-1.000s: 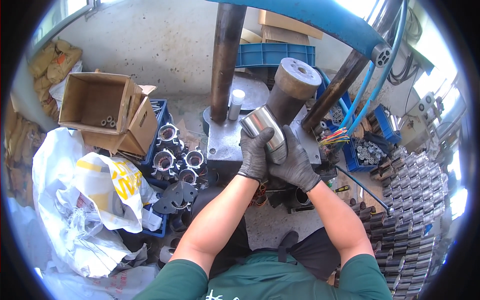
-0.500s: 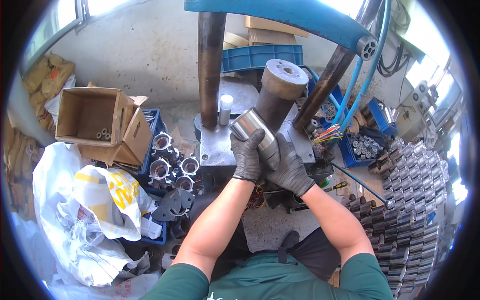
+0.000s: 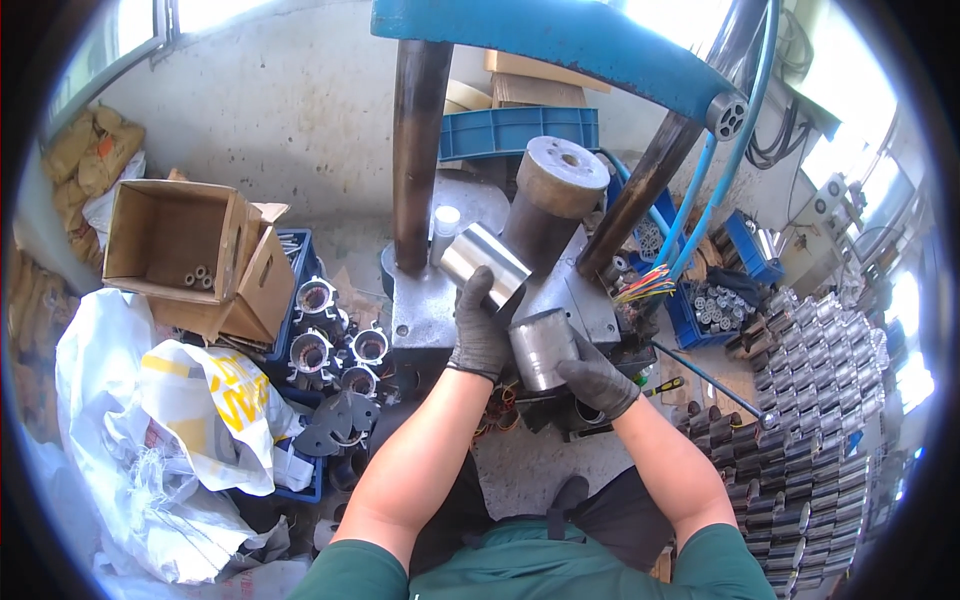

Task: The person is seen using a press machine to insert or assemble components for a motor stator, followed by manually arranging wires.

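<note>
The left hand [image 3: 482, 330], in a dark glove, is wrapped around a shiny metal tube [image 3: 485, 262]. The tube leans, with its top end toward the left, and it is up in front of the gray metal plate [image 3: 423, 308] of a big press. The right hand [image 3: 598, 383], in a dark glove too, has hold of a darker metal can [image 3: 543, 348] by its right side. The can is just below and to the right of the shiny tube, and I cannot tell if the two touch. Behind the tube, a little bottle with a white top [image 3: 445, 222] stands by a dark post [image 3: 415, 150]. A thick round metal block [image 3: 563, 178] is up behind the hands, under a blue beam [image 3: 560, 38]. On the right, lots of shiny tubes [image 3: 815, 370] are piled up in rows, and bright wires [image 3: 645, 286] poke out near the press. On the left, a brown box [image 3: 165, 240] lies open with a few small rings [image 3: 200, 277] inside, and a white bag [image 3: 110, 400] sits below it.
</note>
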The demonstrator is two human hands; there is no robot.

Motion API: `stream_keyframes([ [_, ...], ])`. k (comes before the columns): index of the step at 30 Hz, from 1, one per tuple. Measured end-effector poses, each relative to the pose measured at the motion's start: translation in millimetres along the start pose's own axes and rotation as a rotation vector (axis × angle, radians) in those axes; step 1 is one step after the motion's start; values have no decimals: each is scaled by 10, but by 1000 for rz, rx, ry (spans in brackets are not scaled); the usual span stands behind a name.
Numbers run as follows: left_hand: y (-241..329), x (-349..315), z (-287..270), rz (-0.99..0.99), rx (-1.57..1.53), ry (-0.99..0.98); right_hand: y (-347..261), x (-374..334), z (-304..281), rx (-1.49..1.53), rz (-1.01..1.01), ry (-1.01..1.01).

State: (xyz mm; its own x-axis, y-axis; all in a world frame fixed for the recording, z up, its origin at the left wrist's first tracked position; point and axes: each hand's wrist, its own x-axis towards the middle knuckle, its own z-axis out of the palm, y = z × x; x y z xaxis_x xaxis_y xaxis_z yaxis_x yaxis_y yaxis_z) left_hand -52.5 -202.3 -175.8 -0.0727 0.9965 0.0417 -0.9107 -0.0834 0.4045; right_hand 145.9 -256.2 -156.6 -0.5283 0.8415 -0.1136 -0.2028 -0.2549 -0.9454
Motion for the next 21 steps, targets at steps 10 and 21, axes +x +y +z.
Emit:
stream_keyframes([
  [10, 46, 67, -56, 68, -77, 71, -660, 257, 85, -531, -437, 123],
  [21, 39, 104, -102, -38, -113, 93, -2048, 1434, -3, -955, -587, 805],
])
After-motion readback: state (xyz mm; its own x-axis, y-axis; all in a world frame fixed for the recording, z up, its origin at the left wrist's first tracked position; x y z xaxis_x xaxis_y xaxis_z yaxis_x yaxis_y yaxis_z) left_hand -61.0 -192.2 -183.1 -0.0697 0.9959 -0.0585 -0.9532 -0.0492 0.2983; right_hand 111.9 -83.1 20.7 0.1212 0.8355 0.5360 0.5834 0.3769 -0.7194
